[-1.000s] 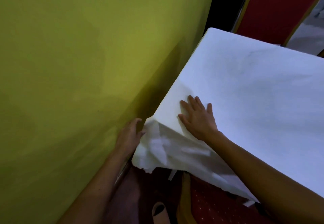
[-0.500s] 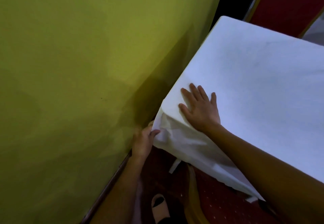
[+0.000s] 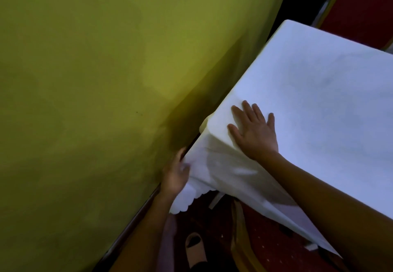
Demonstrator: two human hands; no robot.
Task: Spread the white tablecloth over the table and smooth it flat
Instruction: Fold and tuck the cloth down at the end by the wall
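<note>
The white tablecloth (image 3: 319, 93) covers the table top and hangs over its near-left corner, with a scalloped hem low down. My right hand (image 3: 254, 132) lies flat with fingers spread on the cloth right at that corner. My left hand (image 3: 175, 175) is down beside the corner, close to the wall, and grips the hanging edge of the cloth. The table itself is hidden under the cloth.
A yellow-green wall (image 3: 106, 80) runs close along the table's left side, leaving a narrow gap. A red chair (image 3: 361, 1) stands behind the far edge. Below are red carpet (image 3: 276, 235), a gold chair frame (image 3: 240, 229) and a sandalled foot (image 3: 194, 248).
My left hand has moved lower along the corner, pulling the hanging cloth down so its scalloped hem now shows. My right hand stays pressed flat on the corner.
</note>
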